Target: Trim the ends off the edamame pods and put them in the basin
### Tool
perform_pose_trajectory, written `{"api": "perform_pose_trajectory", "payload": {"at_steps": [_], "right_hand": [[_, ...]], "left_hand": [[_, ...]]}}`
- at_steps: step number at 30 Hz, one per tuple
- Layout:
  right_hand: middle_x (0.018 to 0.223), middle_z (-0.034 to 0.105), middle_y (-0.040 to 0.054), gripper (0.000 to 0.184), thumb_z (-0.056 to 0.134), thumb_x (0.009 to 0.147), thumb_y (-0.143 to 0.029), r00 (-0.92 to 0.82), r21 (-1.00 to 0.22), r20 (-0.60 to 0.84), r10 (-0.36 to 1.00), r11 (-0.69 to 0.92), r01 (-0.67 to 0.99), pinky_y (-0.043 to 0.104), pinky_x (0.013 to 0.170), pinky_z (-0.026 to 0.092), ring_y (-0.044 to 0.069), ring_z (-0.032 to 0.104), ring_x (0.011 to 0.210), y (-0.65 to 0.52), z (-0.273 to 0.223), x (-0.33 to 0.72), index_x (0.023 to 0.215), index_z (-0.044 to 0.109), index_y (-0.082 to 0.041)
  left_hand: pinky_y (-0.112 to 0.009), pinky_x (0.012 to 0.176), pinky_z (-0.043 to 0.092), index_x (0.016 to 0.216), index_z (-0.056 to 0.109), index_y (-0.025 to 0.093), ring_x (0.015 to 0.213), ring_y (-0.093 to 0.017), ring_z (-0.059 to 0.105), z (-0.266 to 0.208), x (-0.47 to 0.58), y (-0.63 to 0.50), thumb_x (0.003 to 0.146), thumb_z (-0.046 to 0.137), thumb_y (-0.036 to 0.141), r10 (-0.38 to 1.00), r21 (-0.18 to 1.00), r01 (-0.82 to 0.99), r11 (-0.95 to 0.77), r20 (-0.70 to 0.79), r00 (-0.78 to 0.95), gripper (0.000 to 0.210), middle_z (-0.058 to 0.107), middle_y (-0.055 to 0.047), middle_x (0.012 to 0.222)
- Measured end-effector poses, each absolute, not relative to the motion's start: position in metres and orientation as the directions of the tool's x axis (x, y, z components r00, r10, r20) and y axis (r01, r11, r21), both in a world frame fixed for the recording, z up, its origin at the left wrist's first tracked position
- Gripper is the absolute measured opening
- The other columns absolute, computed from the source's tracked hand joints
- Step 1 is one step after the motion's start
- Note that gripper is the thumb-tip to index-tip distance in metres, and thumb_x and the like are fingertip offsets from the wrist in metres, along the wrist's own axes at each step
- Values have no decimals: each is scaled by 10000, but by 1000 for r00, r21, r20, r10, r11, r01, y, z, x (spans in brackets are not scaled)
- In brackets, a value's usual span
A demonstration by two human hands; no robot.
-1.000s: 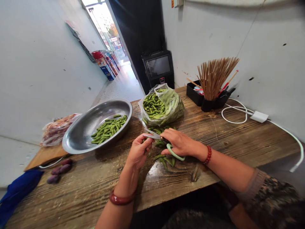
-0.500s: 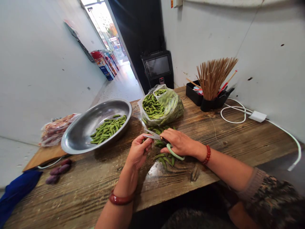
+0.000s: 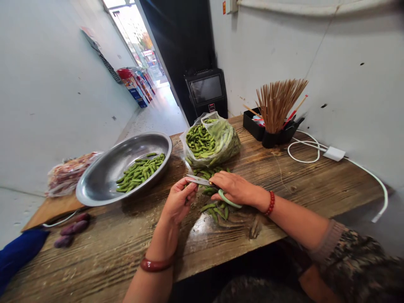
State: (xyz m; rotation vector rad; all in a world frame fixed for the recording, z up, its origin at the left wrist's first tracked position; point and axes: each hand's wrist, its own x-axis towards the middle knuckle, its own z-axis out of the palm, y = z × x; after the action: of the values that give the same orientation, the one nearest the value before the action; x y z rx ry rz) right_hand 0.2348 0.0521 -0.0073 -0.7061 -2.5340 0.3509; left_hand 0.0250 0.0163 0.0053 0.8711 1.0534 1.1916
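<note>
Scissors (image 3: 199, 181) close slightly, mid-frame | our right hand (image 3: 232, 187) grips them | long axis points frame-left toward our left hand (image 3: 177, 200), pinched, contents unclear

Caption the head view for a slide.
Right hand holds green-handled scissors by the left hand, near green pods on a wooden table, a metal basin and plastic bag beyond.

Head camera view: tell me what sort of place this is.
Probably a small eatery or its food-prep corner, judging by the metal basin of edamame pods, the bunch of thin wooden sticks in a black holder and the plastic bag of more pods.
</note>
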Motion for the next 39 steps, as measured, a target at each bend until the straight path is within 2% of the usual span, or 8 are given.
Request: {"api": "perform_pose_trajectory", "payload": {"at_steps": [4,10,15,19,22,28,34,39], "right_hand": [[960,606,88,298,675,853,-346,-732,-393,400,552,825,408,308,759,435,207,522,856,57,-10,238,1039,551,-148],[959,606,93,317,645,869,-386,-643,-442,451,619,781,442,324,773,439,213,524,857,66,-11,243,1056,551,-148],[989,613,107,356,652,863,-376,-666,-434,448,596,797,420,342,797,451,226,538,892,65,-12,242,1098,548,-129],[986,614,98,347,665,857,-359,-664,-432,437,607,789,437,343,805,458,221,550,902,64,-13,241,1107,554,-145],[982,614,95,355,674,850,-357,-660,-439,435,613,784,438,347,806,462,222,553,904,64,-14,241,1112,555,-149],[981,616,97,365,678,845,-353,-671,-451,419,611,782,431,347,807,463,224,553,908,64,-16,240,1121,556,-149],[964,615,96,334,678,849,-335,-683,-440,397,613,780,444,328,788,460,218,552,887,62,-12,239,1086,562,-132],[948,614,82,305,692,839,-318,-663,-459,411,626,770,443,320,783,460,212,556,878,61,-10,239,1055,562,-147]], "left_hand": [[-119,368,196,778,597,146,414,-23,313,8,23,20,660,792,249,983,930,-321,179,-184,15,250,414,78,523],[-138,351,223,676,516,162,466,-57,418,11,22,23,719,696,322,975,914,-340,219,-215,49,245,548,10,684],[-170,443,328,789,681,158,493,-82,458,11,25,18,764,685,297,980,989,100,105,-120,156,142,585,-3,629],[-242,651,445,716,739,179,673,-165,580,5,28,17,733,702,235,943,897,423,-129,-21,333,70,692,-47,710],[-240,595,420,696,744,204,589,-162,557,1,29,16,686,721,189,908,836,515,-188,-51,415,30,674,-23,629],[-226,521,364,681,718,225,527,-151,530,-3,27,14,665,692,118,881,777,553,-300,4,473,111,652,-6,605],[-247,595,358,693,680,204,609,-166,547,-10,24,16,671,679,99,924,692,667,-275,1,381,107,658,-29,670],[-225,595,350,632,595,179,623,-137,484,-2,25,21,658,708,137,972,817,533,-219,135,191,123,581,1,645]]}}
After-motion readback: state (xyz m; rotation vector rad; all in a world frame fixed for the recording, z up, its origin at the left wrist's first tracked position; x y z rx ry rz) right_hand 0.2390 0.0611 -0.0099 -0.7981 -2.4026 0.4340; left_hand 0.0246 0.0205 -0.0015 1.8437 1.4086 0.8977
